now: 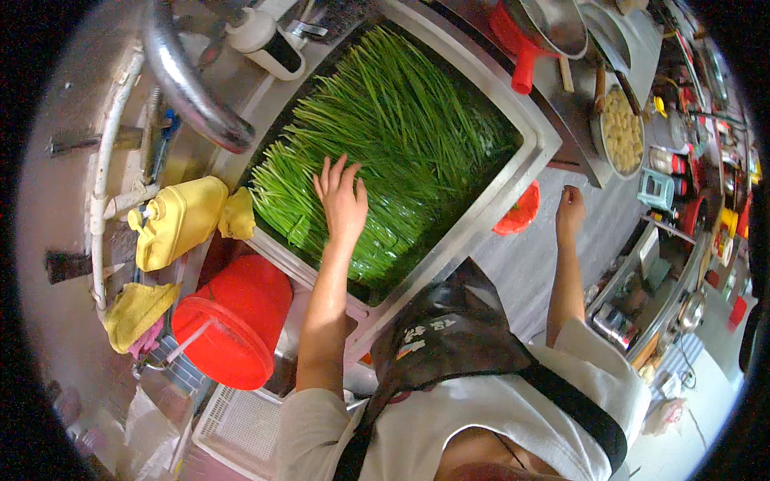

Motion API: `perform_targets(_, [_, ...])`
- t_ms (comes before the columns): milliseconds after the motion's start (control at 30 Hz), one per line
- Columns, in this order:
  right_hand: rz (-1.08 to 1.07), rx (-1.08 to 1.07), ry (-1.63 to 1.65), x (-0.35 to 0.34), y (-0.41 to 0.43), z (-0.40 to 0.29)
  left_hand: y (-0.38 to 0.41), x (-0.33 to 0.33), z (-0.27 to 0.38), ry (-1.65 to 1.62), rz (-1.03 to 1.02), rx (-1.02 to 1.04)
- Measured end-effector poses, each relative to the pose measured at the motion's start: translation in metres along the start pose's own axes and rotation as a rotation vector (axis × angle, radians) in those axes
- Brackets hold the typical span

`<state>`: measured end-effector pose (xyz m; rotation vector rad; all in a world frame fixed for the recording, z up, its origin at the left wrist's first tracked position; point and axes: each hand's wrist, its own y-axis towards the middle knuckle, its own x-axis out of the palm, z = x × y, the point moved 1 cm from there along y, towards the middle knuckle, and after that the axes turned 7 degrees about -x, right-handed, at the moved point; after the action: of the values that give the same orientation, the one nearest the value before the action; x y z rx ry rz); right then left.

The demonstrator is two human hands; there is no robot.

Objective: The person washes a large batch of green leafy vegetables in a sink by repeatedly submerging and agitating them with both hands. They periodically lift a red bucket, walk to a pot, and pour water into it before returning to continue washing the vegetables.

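My left hand (343, 201) is spread palm down over long green chives (391, 120), its fingers apart. Whether it touches them or hovers just above, I cannot tell. The chives fill much of a stainless steel sink (442, 249), their pale cut ends toward the left. At the lower left, one bunch (295, 225) looks tied with a green band. Wet shine shows on the leaves near my wrist. My right hand (570, 210) hangs off to the right, away from the sink, fingers curled in with nothing visible in them.
A chrome pipe (192, 90) curves over the left side. Beside the sink are a yellow jug (180, 219) and a red bucket (240, 318). A red basin (518, 210) is on the floor. Pans (559, 24) and a bowl of pale round pieces (621, 132) occupy the right counter.
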<state>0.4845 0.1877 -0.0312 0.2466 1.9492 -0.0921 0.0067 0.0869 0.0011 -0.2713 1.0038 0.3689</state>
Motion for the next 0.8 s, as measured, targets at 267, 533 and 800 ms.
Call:
perform_targets(267, [-0.171, -0.854, 0.088, 0.097, -0.008, -0.348, 0.080, 0.038, 0.081, -0.377, -0.034, -0.245])
perform_targets(533, [-0.649, -1.035, 0.197, 0.167, 0.095, -0.289, 0.048, 0.050, -0.019, 0.400, 0.043, 0.128])
perform_targets(800, [-0.836, -0.811, 0.441, 0.210, 0.111, -0.269, 0.022, 0.056, -0.050, 0.463, -0.004, 0.085])
